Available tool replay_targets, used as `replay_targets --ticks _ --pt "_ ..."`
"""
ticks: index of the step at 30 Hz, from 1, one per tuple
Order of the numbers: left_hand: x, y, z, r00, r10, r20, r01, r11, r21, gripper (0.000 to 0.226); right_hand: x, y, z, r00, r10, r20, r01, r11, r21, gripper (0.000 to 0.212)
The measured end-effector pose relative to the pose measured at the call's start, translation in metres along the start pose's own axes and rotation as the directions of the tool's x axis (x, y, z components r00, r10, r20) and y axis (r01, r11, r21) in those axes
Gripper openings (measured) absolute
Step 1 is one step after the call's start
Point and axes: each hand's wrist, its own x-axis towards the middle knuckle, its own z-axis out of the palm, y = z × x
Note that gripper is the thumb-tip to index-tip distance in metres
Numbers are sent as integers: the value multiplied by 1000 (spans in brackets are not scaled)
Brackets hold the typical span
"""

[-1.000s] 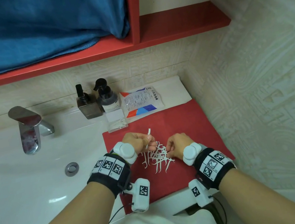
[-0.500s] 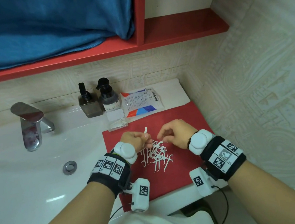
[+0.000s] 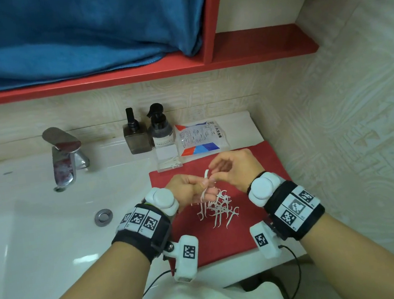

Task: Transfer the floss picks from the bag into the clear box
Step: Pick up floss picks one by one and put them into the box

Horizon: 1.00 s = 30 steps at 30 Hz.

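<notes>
Pinching one pick together, left hand and right hand grip it above the pile; box at 11 o'clock, bag at 12.

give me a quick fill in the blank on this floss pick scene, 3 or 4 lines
1. The loose pile of floss picks lies on a ____ mat.
2. The clear box stands in front of the two pump ____.
3. The towel on the shelf is ____.
4. The left hand and right hand meet at one pick, held ____ the pile.

Missing words: red; bottles; blue; above
</notes>
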Motion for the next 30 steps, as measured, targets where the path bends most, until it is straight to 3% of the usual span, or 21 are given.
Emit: replay_targets --ticks 6,11,16,20,23,30 --pt "-9 2 6 997 17 76 -18 1000 11 15 -13 -4 1 996 -43 -84 52 993 109 21" --pt "-17 9 17 991 12 136 11 986 -168 18 -28 -9 -3 981 -51 -185 87 977 195 19" --pt "-25 17 33 979 14 202 9 993 -114 21 -41 -11 -13 962 -31 -272 101 964 246 19" --pt "-26 16 40 983 39 178 -20 994 -104 19 -46 -7 -16 949 -1 -315 75 972 223 15" --pt "-24 14 44 989 85 121 -87 996 8 16 -54 -4 -16 961 41 -274 39 959 280 8" --pt "-20 9 48 980 180 81 -197 933 301 12 -62 5 -12 963 109 -246 -48 969 241 19"
